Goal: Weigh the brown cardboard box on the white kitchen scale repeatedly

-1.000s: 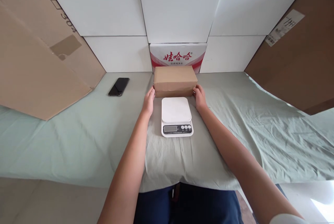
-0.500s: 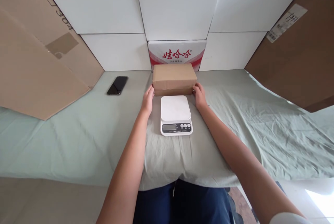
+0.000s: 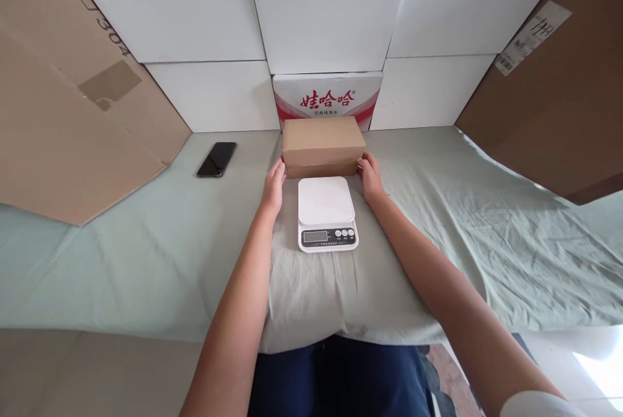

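Observation:
A closed brown cardboard box [image 3: 323, 134] sits on the cloth behind the scale, gripped between my two hands. My left hand [image 3: 275, 185] is at its left end, near the front corner. At the right end, my right hand [image 3: 370, 175] has its fingers curled against the corner; some fingertips of both hands are hidden by the box or the hands themselves. In front of the box lies a white kitchen scale [image 3: 327, 213] with a bare platform. Its small display looks blank, and several round buttons sit beside it.
A black phone [image 3: 217, 159] lies on the green cloth [image 3: 195, 255] to the left. Behind the box stands a white and red carton [image 3: 328, 94] against white panels [image 3: 321, 11]. Large cardboard sheets rise at the left [image 3: 92, 99] and right [image 3: 545, 93].
The view has shifted very slightly. Hands, cardboard box and scale keep the same places relative to each other.

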`<state>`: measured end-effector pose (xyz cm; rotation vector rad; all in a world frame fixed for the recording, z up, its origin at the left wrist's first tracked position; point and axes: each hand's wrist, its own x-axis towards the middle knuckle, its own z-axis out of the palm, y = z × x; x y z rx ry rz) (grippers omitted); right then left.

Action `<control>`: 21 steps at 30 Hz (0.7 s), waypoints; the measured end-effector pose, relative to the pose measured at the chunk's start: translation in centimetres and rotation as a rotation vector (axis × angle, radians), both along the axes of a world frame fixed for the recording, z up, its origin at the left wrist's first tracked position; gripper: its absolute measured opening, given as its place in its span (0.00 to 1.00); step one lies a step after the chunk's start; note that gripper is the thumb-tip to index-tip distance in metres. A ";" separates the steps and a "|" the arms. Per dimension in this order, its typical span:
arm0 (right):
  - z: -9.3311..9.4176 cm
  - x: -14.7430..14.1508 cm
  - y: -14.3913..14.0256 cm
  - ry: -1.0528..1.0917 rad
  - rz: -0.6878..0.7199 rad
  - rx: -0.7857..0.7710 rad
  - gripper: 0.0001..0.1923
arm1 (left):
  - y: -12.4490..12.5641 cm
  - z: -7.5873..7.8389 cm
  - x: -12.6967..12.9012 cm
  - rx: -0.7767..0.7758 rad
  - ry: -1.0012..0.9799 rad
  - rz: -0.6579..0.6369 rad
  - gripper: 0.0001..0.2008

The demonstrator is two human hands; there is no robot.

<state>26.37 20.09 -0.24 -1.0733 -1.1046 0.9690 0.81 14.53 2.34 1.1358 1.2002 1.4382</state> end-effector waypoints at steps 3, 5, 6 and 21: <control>-0.2 0.1 0.1 0.000 0.001 0.002 0.14 | 0.0 0.0 0.0 -0.003 -0.006 0.005 0.30; -0.2 0.1 0.1 -0.006 0.001 0.005 0.14 | 0.0 0.0 0.0 -0.003 -0.008 0.004 0.29; -0.2 0.1 0.1 -0.009 0.000 0.006 0.13 | 0.0 0.0 0.0 -0.003 -0.008 0.003 0.29; -0.3 -0.1 0.1 0.001 0.017 0.041 0.18 | 0.1 -0.1 0.1 0.002 0.004 0.004 0.28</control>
